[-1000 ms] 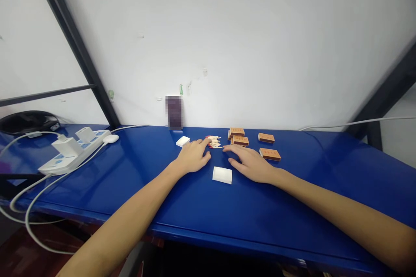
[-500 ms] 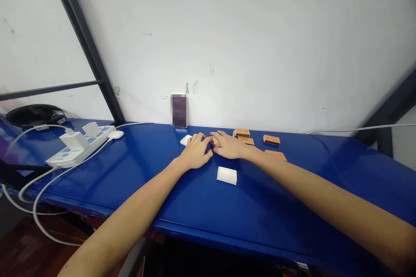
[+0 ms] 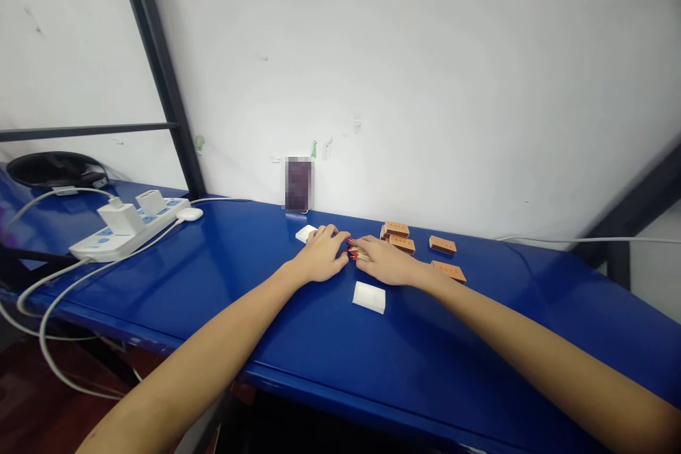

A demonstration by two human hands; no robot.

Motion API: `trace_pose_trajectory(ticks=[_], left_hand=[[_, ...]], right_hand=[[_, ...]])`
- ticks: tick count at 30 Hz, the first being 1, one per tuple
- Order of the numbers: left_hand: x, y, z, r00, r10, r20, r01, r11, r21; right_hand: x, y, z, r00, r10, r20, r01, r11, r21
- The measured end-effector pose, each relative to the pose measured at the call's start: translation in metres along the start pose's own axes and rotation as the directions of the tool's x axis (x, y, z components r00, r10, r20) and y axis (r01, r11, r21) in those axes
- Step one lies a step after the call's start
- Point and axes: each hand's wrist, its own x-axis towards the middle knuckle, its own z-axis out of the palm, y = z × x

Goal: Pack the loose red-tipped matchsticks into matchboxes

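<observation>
A small bunch of matches (image 3: 360,253) with red heads lies on the blue table between my two hands. My right hand (image 3: 384,259) is closed over the pale sticks, hiding most of them. From the other side my left hand (image 3: 322,255) curves toward the red heads, its thumb and fingers apart and its fingertips at the bunch. Just beyond the left fingers is a white matchbox tray (image 3: 305,233), partly hidden. Another white tray (image 3: 369,297) lies nearer me, below the right hand.
Several orange matchboxes (image 3: 443,245) lie to the right, some stacked near the wall. A phone-like dark device (image 3: 299,184) leans against the wall. At left are a white power strip (image 3: 114,245) with plugs and cables, and a black headset-like object (image 3: 56,172).
The view has tilted and shifted slightly. Both hands stay at the matches, and more of the red heads and sticks now shows between them. The trays and matchboxes have not visibly moved on the table.
</observation>
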Motion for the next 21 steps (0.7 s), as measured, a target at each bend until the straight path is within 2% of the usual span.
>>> trace_pose_trajectory(ticks=[6,10,15,21], left_hand=[[-0.001,-0.003,0.002,1.0,0.022,-0.001,-0.022,1.0,-0.012],[-0.002,-0.005,0.006,0.998,0.05,-0.038,-0.052,0.997,-0.062],[-0.004,-0.001,0.004,0.989,0.144,-0.034,-0.147,0.982,-0.119],[-0.006,-0.002,0.003,0.987,0.159,-0.039,-0.162,0.979,-0.122]], right_hand=[[-0.009,0.001,0.0,0.998,-0.012,-0.063,0.016,0.998,0.068],[-0.022,0.01,0.005,0.971,-0.109,-0.213,0.143,0.978,0.152],[-0.034,0.018,0.021,0.922,-0.103,-0.373,0.19,0.96,0.205],[-0.031,0.015,0.027,0.902,-0.085,-0.424,0.181,0.965,0.192]])
